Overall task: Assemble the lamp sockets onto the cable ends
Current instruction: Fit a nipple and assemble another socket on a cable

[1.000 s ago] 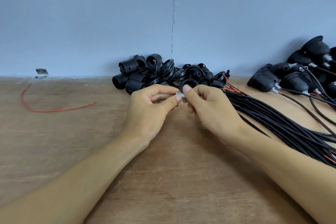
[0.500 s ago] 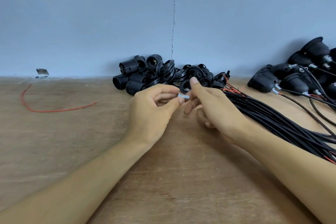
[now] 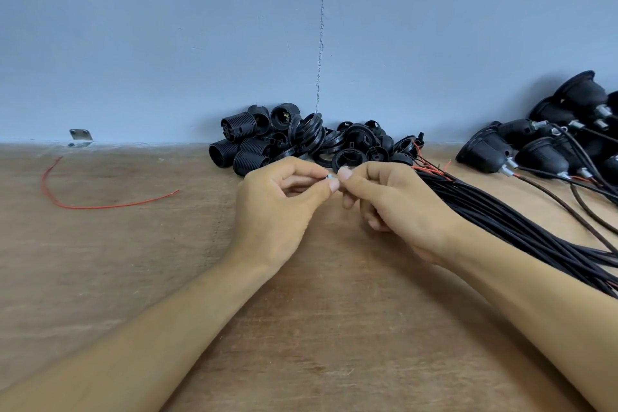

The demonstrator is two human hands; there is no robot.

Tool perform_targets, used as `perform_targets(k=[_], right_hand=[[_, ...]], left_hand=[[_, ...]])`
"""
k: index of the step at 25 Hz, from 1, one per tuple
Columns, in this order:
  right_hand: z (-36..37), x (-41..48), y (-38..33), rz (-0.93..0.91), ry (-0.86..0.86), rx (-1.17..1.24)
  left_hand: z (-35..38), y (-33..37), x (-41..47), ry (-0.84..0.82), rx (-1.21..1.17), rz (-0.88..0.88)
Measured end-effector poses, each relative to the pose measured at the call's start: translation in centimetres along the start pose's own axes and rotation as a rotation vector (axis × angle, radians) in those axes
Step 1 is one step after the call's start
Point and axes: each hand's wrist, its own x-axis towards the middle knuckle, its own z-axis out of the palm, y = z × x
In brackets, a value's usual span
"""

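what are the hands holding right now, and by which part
A small silver metal part, pinched at its left end between thumb and forefinger of the left hand. The right hand pinches its right end with its fingertips. Too small to identify further.

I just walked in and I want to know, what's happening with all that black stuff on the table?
A person is putting lamp sockets together. The left hand and right hand pinch a small silvery part over the wooden table. Black socket parts are piled by the wall, a bundle of black cables lies on the right, and finished sockets sit beyond it.
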Motion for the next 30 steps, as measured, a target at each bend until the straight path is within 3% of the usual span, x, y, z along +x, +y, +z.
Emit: perform_targets(k=[17,23,30], right_hand=[[0.04,0.17,0.52,-0.035,-0.017,-0.021],[0.06,-0.05,0.43,-0.112,0.046,-0.101],[0.35,-0.01,0.48,-0.049,0.121,-0.255]], left_hand=[[0.1,-0.02,0.08,-0.004,0.002,-0.008],[0.14,-0.06,-0.04,-0.026,0.001,0.015],[0.31,-0.09,-0.2,-0.066,0.014,0.041]])
